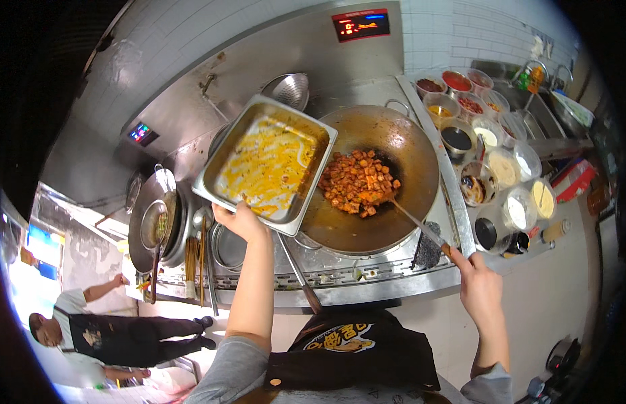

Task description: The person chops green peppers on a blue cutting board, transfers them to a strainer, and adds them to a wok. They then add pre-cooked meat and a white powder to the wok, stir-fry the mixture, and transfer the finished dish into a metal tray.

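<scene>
My left hand (244, 222) grips the near rim of a rectangular steel pan (201, 184), held tilted beside and partly over the wok's left edge. Yellow-orange oily residue (265, 166) coats the pan's inside, with a few small bits stuck in it. In my right hand (479, 285) is the wooden handle of a long metal cooking utensil (419, 224). Its head rests among the food and is partly hidden there. Diced, red-sauced cubes (361, 179) lie heaped in the bottom of the large wok (409, 151).
Several tubs of sauces and seasonings (505, 166) crowd the right counter before a sink (532, 118). Leftward stand another wok (143, 237), a bamboo brush (191, 262) and a perforated strainer (290, 91) farther back. A long-handled tool (302, 283) crosses the stove's front edge. Another person (116, 338) stands at left.
</scene>
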Action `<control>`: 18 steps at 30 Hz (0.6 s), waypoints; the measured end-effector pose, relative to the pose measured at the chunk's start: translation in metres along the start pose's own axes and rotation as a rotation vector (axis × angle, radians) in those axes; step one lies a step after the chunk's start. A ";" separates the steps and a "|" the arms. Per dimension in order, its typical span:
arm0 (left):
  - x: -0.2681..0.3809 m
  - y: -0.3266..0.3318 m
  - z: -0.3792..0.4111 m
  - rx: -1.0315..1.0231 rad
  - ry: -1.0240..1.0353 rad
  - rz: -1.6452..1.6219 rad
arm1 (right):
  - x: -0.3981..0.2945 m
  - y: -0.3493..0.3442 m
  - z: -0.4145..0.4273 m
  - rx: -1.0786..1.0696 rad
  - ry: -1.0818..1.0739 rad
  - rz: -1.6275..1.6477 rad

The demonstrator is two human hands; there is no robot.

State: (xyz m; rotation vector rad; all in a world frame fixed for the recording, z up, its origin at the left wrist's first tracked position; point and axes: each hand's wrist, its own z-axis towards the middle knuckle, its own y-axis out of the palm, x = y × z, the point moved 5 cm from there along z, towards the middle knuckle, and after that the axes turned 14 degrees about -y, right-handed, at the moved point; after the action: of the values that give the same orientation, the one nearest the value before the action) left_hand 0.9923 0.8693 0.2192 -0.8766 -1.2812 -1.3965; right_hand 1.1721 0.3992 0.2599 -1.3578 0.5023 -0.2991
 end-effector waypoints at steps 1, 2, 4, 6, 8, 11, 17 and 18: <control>0.001 -0.008 -0.001 -0.041 -0.135 -0.085 | -0.008 -0.009 0.005 -0.066 -0.004 -0.046; -0.008 -0.028 -0.002 0.034 -0.255 -0.163 | -0.016 -0.012 0.011 -0.144 0.001 -0.017; -0.017 -0.076 -0.005 0.182 -0.417 -0.298 | -0.028 0.004 0.025 -0.149 -0.053 -0.040; -0.022 -0.110 -0.016 0.333 -0.471 -0.373 | -0.035 0.036 0.040 -0.159 -0.079 -0.039; -0.044 -0.143 -0.018 0.507 -0.495 -0.394 | -0.029 0.080 0.055 -0.129 -0.078 0.057; -0.060 -0.184 -0.024 0.715 -0.576 -0.360 | -0.022 0.107 0.064 -0.121 -0.046 0.112; -0.094 -0.255 -0.010 0.831 -0.461 -0.299 | -0.030 0.114 0.055 -0.157 -0.004 0.214; -0.099 -0.256 -0.007 0.850 -0.470 -0.261 | -0.034 0.112 0.053 -0.173 0.036 0.222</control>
State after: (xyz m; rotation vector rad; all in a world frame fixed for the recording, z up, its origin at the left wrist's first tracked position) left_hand 0.7684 0.8649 0.0603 -0.4490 -2.1764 -0.6883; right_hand 1.1609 0.4825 0.1632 -1.4504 0.7155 -0.0998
